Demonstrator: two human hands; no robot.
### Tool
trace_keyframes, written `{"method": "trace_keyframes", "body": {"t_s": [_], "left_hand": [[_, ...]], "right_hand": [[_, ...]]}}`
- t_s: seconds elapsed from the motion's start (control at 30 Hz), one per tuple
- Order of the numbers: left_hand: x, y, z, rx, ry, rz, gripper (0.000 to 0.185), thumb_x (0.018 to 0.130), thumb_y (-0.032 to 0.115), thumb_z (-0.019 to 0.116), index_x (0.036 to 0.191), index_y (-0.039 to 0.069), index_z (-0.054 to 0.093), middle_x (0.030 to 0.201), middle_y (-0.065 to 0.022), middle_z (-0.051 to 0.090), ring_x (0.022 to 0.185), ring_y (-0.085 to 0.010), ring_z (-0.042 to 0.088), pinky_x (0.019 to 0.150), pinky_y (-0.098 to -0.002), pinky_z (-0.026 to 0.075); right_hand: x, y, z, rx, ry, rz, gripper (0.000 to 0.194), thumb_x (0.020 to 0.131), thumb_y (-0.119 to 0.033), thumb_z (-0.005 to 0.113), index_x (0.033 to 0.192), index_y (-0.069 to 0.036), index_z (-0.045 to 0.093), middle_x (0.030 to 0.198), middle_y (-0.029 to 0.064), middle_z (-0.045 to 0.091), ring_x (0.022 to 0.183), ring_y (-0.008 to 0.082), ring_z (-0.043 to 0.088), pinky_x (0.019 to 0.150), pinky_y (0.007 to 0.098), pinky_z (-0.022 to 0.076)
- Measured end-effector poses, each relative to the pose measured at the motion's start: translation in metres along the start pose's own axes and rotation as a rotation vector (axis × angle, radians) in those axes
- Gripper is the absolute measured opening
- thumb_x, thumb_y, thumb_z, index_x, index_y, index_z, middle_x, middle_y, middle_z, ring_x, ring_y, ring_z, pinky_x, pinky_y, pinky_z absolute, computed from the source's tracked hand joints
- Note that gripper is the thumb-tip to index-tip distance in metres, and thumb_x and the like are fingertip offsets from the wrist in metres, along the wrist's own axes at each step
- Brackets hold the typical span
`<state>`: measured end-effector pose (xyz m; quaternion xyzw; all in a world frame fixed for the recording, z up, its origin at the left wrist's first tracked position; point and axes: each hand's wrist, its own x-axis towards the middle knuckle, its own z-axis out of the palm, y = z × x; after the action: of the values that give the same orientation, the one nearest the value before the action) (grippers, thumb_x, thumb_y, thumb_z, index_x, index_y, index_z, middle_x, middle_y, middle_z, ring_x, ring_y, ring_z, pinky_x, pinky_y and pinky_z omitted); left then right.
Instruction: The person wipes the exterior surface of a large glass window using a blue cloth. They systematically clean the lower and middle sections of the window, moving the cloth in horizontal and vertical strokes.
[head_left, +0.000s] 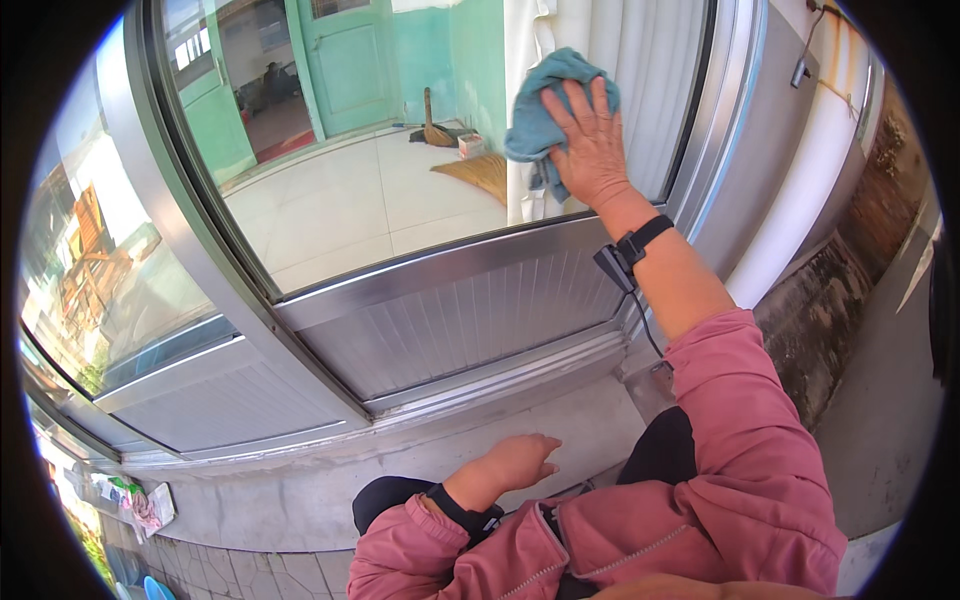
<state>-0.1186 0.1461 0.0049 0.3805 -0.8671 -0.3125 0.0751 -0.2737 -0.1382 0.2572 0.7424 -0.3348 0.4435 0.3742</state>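
Observation:
My right hand (589, 150) lies flat with fingers spread on a blue-green cloth (536, 112), pressing it against the glass pane (450, 195) of an aluminium-framed door or window. The cloth is bunched under the palm and hangs below it, in front of a white curtain (660, 97) seen through the glass. Low over my lap, my left hand (521, 461) holds nothing that I can see; its fingers are partly bent and it touches neither the frame nor the cloth. Both wrists wear black straps.
A ribbed metal panel (465, 337) spans below the glass, above a concrete ledge (277, 502). On the right stands a white pipe (795, 195). Behind the glass are brooms (480, 176) and a green door (352, 75). Cloths (139, 502) lie at the lower left.

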Motion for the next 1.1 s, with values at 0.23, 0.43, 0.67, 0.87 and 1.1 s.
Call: {"method": "trace_keyframes", "body": {"t_s": [0.23, 0.43, 0.67, 0.87, 1.1], "left_hand": [[0.001, 0.009, 0.010, 0.064, -0.096, -0.011, 0.048, 0.089, 0.029, 0.066, 0.130, 0.005, 0.057, 0.120, -0.0188, 0.064, 0.110, -0.0384, 0.060, 0.093, -0.0450, 0.049], [0.009, 0.018, 0.014, 0.077, -0.102, 0.034, 0.046, 0.088, 0.029, 0.067, 0.127, 0.007, 0.059, 0.116, -0.0180, 0.065, 0.107, -0.0380, 0.062, 0.089, -0.0463, 0.050], [0.005, 0.018, 0.017, 0.097, -0.010, 0.090, 0.035, 0.086, 0.030, 0.069, 0.111, 0.006, 0.061, 0.102, -0.0161, 0.067, 0.096, -0.0384, 0.064, 0.080, -0.0487, 0.052], [0.003, 0.018, 0.020, 0.114, 0.030, 0.102, 0.031, 0.083, 0.028, 0.071, 0.102, 0.005, 0.061, 0.098, -0.0173, 0.067, 0.091, -0.0385, 0.066, 0.076, -0.0487, 0.053], [0.003, 0.018, 0.021, 0.115, 0.081, 0.112, 0.031, 0.081, 0.029, 0.073, 0.097, 0.005, 0.063, 0.095, -0.0175, 0.067, 0.088, -0.0377, 0.067, 0.073, -0.0477, 0.054]], "right_hand": [[-0.031, 0.127, -0.015, -0.123, -0.062, 0.509, 0.072, 0.097, -0.040, 0.053, 0.157, -0.018, 0.019, 0.164, 0.0116, 0.011, 0.149, 0.0414, 0.007, 0.111, 0.0676, 0.0212], [0.050, 0.098, -0.013, 0.019, 0.047, 0.631, 0.082, 0.095, -0.057, 0.047, 0.158, -0.015, 0.014, 0.162, 0.0204, 0.008, 0.146, 0.0529, 0.004, 0.107, 0.0734, 0.0183], [0.172, -0.029, -0.017, 0.046, 0.259, 0.154, 0.076, 0.094, -0.060, 0.047, 0.157, -0.030, 0.018, 0.164, 0.0138, 0.007, 0.146, 0.0514, 0.001, 0.103, 0.0786, 0.0110], [0.213, -0.147, -0.023, -0.116, 0.230, 0.024, 0.075, 0.091, -0.044, 0.057, 0.153, -0.014, 0.030, 0.162, 0.0129, 0.013, 0.149, 0.0438, 0.003, 0.107, 0.0726, 0.0169], [0.207, -0.231, -0.018, 0.034, 0.272, -0.257, 0.068, 0.088, -0.046, 0.061, 0.149, -0.025, 0.039, 0.158, 0.0091, 0.028, 0.149, 0.0370, 0.012, 0.111, 0.0684, 0.0123]]}}
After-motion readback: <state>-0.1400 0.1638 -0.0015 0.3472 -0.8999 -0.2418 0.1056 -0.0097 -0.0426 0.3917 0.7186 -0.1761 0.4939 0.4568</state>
